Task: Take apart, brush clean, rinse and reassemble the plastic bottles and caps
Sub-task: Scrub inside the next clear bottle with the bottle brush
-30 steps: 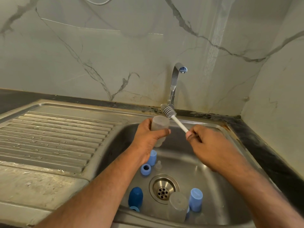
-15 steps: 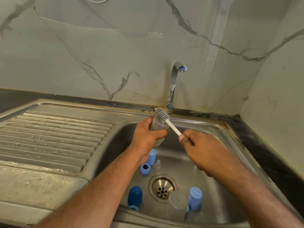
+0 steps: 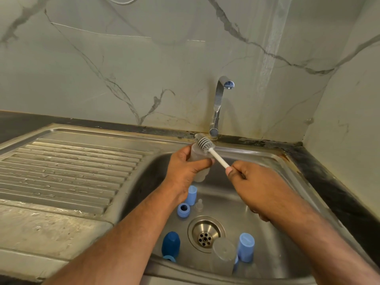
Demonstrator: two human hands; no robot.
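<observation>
My left hand (image 3: 185, 169) grips a clear plastic bottle (image 3: 198, 157) upright over the sink basin. My right hand (image 3: 257, 186) holds the white handle of a bottle brush (image 3: 205, 143), whose grey bristle head lies at the bottle's open mouth. Loose parts lie in the basin: a light blue cap (image 3: 191, 195), a blue ring (image 3: 183, 210), a small clear teat (image 3: 199, 205), a dark blue cap (image 3: 171, 245), a light blue cap (image 3: 245, 246) and another clear bottle (image 3: 223, 257) at the front.
The steel sink (image 3: 267, 159) has a drain (image 3: 205, 233) at its centre and a ribbed draining board (image 3: 67, 169) to the left. A chrome tap (image 3: 219, 103) stands behind, with no water running. Marble wall closes in behind and on the right.
My right hand has moved the brush head left, from beside the bottle to its mouth. The left hand has kept the bottle nearly still.
</observation>
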